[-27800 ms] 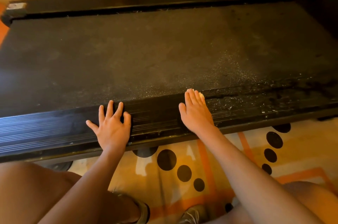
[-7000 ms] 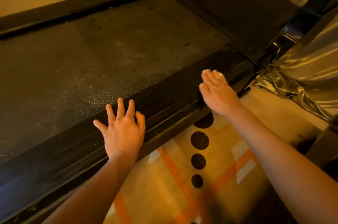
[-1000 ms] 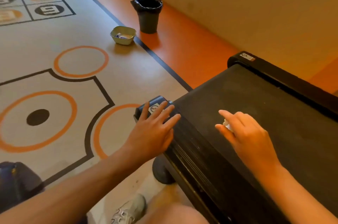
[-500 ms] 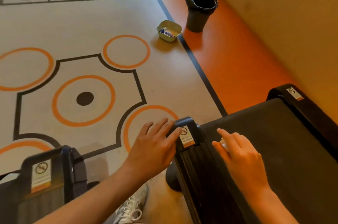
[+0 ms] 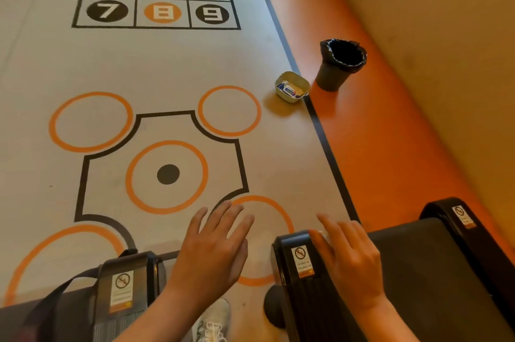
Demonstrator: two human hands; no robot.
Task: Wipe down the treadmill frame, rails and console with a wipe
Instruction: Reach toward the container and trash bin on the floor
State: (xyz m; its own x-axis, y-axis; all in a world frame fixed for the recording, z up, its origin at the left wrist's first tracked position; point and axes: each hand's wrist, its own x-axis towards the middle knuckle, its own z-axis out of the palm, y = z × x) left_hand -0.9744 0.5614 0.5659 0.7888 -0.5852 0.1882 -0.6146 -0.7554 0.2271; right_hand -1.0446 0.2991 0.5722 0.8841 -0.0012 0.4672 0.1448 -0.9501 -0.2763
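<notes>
While the right hand (image 5: 351,256) presses the wipe (image 5: 322,233), the left hand (image 5: 212,251), spread, has lifted off.

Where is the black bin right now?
The black bin stands upright on the orange floor strip, upper right of the head view, beside the small tray.

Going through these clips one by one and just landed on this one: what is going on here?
A person is crouched at the rear end of a black treadmill. The right hand presses a small white wipe, mostly hidden under the fingers, against the black end cap of the near side rail. The left hand hangs open over the patterned floor, holding nothing. Further off stand a black lined bin and a small tray of packets.
</notes>
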